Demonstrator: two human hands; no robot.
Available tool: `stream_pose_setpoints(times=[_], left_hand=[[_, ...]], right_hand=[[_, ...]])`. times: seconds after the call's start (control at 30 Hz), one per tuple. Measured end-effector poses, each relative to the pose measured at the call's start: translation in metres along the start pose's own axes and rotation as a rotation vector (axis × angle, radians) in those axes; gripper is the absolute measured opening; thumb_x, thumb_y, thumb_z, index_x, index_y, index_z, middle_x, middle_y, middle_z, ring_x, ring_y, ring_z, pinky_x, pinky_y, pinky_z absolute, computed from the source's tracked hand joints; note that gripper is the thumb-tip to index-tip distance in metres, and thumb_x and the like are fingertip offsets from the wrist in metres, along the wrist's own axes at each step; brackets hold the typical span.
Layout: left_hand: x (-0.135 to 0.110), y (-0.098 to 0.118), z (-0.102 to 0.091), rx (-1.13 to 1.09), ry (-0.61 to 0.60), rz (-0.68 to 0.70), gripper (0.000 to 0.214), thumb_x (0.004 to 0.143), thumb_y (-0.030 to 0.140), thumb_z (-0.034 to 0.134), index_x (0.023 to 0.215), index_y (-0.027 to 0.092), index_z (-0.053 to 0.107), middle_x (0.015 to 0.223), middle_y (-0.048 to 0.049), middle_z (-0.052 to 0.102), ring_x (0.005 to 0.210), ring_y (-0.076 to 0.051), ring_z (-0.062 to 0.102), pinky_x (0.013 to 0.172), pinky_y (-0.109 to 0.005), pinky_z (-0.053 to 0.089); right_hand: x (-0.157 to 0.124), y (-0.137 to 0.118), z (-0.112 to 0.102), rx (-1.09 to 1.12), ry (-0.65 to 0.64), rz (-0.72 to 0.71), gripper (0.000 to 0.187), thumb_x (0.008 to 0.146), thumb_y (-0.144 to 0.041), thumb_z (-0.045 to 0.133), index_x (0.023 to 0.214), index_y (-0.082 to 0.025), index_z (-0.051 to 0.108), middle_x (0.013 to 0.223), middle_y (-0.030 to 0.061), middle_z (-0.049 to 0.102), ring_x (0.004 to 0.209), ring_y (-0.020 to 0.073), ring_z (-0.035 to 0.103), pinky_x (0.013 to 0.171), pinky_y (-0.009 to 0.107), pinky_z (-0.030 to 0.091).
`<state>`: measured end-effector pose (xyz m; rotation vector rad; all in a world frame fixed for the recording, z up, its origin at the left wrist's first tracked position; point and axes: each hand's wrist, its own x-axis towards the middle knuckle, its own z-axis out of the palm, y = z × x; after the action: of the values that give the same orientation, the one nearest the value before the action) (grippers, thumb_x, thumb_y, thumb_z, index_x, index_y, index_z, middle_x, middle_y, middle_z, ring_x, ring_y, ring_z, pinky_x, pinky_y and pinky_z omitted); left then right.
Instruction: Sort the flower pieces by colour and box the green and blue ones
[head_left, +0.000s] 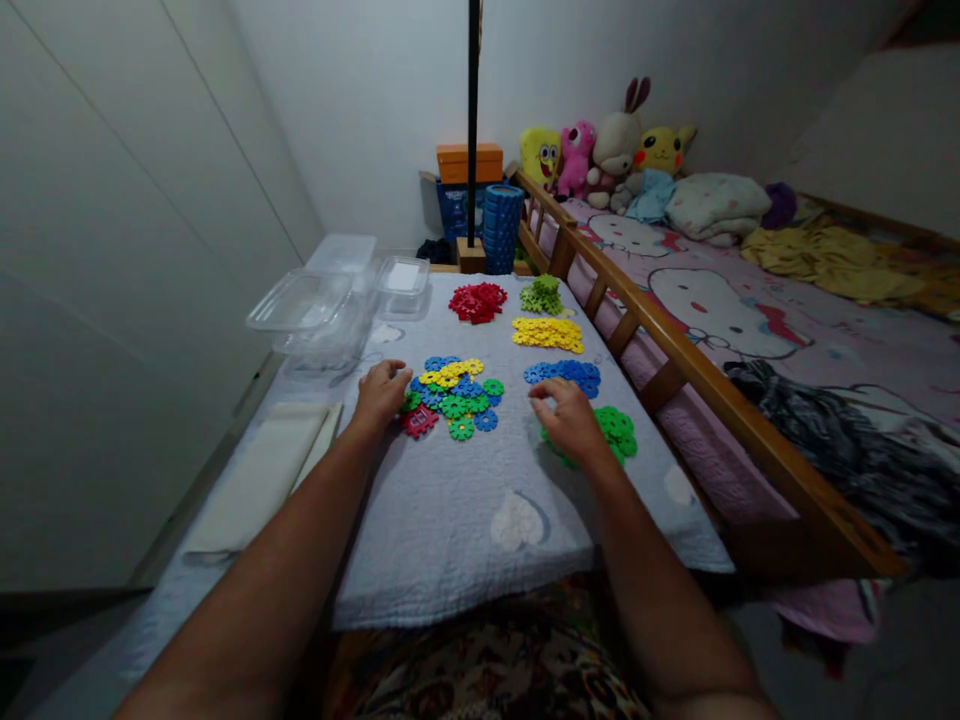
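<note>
Head view: left hand (pixel 384 390) and right hand (pixel 561 412) loosely curled, any hold unclear; right wrist partly hides green pile (pixel 619 432).

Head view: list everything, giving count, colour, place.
Tablecloth: one, pale blue, centre
Mixed pile of toy gears: one, multicoloured, tablecloth's middle
Red pile: one, red, far middle
Lime pile: one, light green, far right
Yellow pile: one, yellow, right
Blue pile: one, blue, right
Green pile: one, green, nearest right
Tubs: several, clear, far left
Folded cloth: one, cream, left
Pole: one, black, behind tablecloth
Boxes: two, orange over blue, behind tablecloth
Roller: one, blue, beside pole
Bed: one, brown rail, right
Plush toys: at least four, mixed colours, on bed
Loose fabrics: several, mixed colours, on bed
Left hand: one, bare, beside mixed pile
Right hand: one, bare, near blue pile
</note>
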<state>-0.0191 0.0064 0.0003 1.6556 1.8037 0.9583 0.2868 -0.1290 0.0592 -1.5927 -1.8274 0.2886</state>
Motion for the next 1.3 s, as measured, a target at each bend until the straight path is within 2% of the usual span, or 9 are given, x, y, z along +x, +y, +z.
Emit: stream_pose_setpoints(times=[0.1,0.2,0.3,0.43,0.53,0.73,0.93,1.17,1.3], left_hand=[[-0.009,0.003,0.001,-0.061,0.031,0.005,0.035,0.084,0.037,0.057,0.11,0.02,0.072,0.108,-0.0108,0.075,0.1,-0.028,0.069,0.09,-0.04,0.054],[-0.017,0.005,0.0,-0.069,0.066,0.033,0.039,0.084,0.036,0.055,0.114,0.018,0.072,0.107,-0.0103,0.075,0.093,-0.025,0.07,0.088,-0.037,0.054],[-0.02,0.004,-0.002,-0.086,0.076,0.064,0.035,0.085,0.035,0.051,0.107,0.018,0.073,0.102,-0.0095,0.076,0.09,-0.025,0.071,0.086,-0.036,0.053],[-0.018,0.0,-0.001,-0.151,0.086,0.097,0.031,0.085,0.035,0.049,0.1,0.02,0.072,0.096,-0.0084,0.077,0.091,-0.024,0.072,0.085,-0.035,0.053],[-0.015,-0.002,-0.002,-0.18,0.087,0.106,0.031,0.084,0.036,0.05,0.099,0.021,0.072,0.092,-0.0075,0.077,0.087,-0.023,0.072,0.082,-0.034,0.053],[-0.012,-0.003,-0.006,-0.153,0.143,0.119,0.03,0.082,0.037,0.052,0.096,0.02,0.072,0.089,-0.0067,0.076,0.085,-0.023,0.071,0.084,-0.034,0.053],[-0.013,-0.002,-0.008,-0.132,0.132,0.111,0.027,0.084,0.034,0.052,0.096,0.021,0.072,0.09,-0.0054,0.076,0.085,-0.022,0.07,0.085,-0.033,0.053],[-0.015,0.001,-0.014,-0.151,0.132,0.118,0.023,0.082,0.032,0.054,0.091,0.02,0.071,0.088,-0.0052,0.076,0.084,-0.022,0.069,0.086,-0.034,0.053],[-0.013,0.0,-0.012,-0.149,0.129,0.124,0.025,0.083,0.033,0.053,0.093,0.02,0.072,0.089,-0.0065,0.076,0.084,-0.023,0.07,0.086,-0.035,0.053]], right_hand=[[0.012,-0.046,0.039,-0.047,-0.228,-0.185,0.012,0.093,-0.017,0.062,0.098,-0.02,0.073,0.103,0.0083,0.072,0.105,0.0241,0.061,0.1,0.04,0.044],[0.019,-0.078,0.071,-0.156,-0.346,-0.277,0.014,0.096,-0.021,0.065,0.105,-0.019,0.075,0.112,0.0108,0.07,0.108,0.0254,0.058,0.099,0.041,0.044],[0.024,-0.097,0.092,-0.274,-0.362,-0.269,0.022,0.098,-0.034,0.066,0.11,-0.019,0.075,0.118,0.0136,0.068,0.112,0.0288,0.056,0.097,0.042,0.046],[0.023,-0.111,0.111,-0.382,-0.326,-0.22,0.042,0.095,-0.054,0.067,0.113,-0.016,0.073,0.12,0.0178,0.067,0.116,0.0349,0.054,0.095,0.048,0.047],[0.018,-0.114,0.121,-0.398,-0.295,-0.209,0.041,0.095,-0.052,0.066,0.114,-0.017,0.071,0.118,0.0169,0.066,0.114,0.034,0.054,0.094,0.047,0.046],[0.012,-0.103,0.124,-0.315,-0.311,-0.26,0.025,0.094,-0.037,0.063,0.11,-0.019,0.069,0.115,0.0148,0.064,0.11,0.0319,0.051,0.093,0.045,0.044],[0.007,-0.094,0.118,-0.168,-0.339,-0.332,0.026,0.086,-0.034,0.069,0.108,-0.02,0.068,0.123,0.0137,0.061,0.112,0.0317,0.048,0.096,0.046,0.042],[0.008,-0.092,0.114,-0.059,-0.353,-0.384,0.013,0.089,-0.031,0.067,0.095,-0.019,0.067,0.118,0.0116,0.064,0.106,0.0271,0.052,0.096,0.041,0.042],[0.008,-0.093,0.109,-0.103,-0.383,-0.357,0.023,0.088,-0.033,0.072,0.105,-0.018,0.067,0.117,0.0121,0.065,0.106,0.0282,0.053,0.096,0.042,0.043]])
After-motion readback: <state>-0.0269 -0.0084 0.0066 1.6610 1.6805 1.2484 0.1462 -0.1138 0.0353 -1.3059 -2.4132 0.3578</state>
